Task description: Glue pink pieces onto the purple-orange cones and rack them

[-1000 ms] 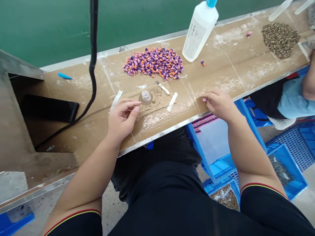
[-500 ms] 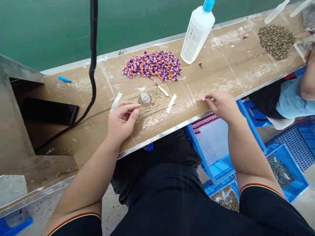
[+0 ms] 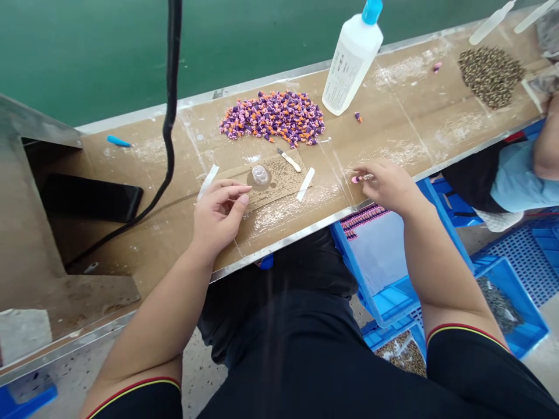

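Note:
My right hand [image 3: 388,185] pinches a small pink-tipped piece [image 3: 355,180] between thumb and fingers, above the cardboard table top. My left hand [image 3: 220,215] hovers with loosely curled fingers, the thumb apart from the index finger, and no object shows in it. Just beyond its fingertips a small clear round cap [image 3: 260,175] sits in a wet patch on a taped cardboard piece [image 3: 279,185]. A craft knife [image 3: 289,160] with a pale handle lies on that piece. Behind it spreads a heap of tiny purple, pink and orange pieces [image 3: 274,118].
A white bottle with blue cap [image 3: 353,61] stands behind the work area. A phone [image 3: 91,198] and a black cable [image 3: 169,128] are at left. Gold-coloured bits [image 3: 491,75] lie at right near another person's arm [image 3: 548,142]. A blue crate [image 3: 371,299] stands below the table edge.
My right hand has shifted slightly left with the small piece, which has turned in the fingers. My left hand holds nearly the same pose.

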`<state>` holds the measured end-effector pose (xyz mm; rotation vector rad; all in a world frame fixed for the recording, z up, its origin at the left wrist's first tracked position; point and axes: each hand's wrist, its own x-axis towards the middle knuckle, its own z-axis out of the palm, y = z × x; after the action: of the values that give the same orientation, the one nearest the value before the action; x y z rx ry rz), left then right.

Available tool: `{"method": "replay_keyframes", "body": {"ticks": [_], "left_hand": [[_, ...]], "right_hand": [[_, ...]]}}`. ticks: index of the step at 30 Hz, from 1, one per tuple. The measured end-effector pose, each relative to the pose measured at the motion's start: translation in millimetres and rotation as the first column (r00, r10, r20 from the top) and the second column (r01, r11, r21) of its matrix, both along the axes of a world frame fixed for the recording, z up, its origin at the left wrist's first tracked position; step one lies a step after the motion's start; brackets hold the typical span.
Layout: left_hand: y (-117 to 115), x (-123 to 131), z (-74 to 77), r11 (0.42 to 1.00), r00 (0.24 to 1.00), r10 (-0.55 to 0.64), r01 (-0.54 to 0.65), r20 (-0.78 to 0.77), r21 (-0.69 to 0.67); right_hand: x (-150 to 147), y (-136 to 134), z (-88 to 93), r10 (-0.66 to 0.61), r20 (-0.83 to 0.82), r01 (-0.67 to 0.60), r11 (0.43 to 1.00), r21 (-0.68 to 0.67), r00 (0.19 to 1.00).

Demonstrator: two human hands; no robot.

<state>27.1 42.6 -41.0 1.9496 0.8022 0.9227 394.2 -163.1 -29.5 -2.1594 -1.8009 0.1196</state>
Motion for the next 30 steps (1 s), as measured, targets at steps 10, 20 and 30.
{"method": "replay_keyframes", "body": {"ticks": [10,20,30], "left_hand": [[2,-1,-2.4,0.999,0.999,-0.024,0.023,-0.023,-0.023],[0,0,0.0,1.000,1.000,-0.028,0.028,-0.007,-0.008],[1,0,-3.9,0.999,0.999,-0.015,0.014,-0.031,-0.031]], "right_hand": [[-13,-4,-9.4,-0.117,-0.051,0.120,0.990,0.070,0.992],[-13,-1,-5.5,-0.026,-0.154,0.038,0.997,0.070,0.988],[-16,1,-14.4,-0.170,-0.194,0.194,0.975,0.111,0.966]]}}
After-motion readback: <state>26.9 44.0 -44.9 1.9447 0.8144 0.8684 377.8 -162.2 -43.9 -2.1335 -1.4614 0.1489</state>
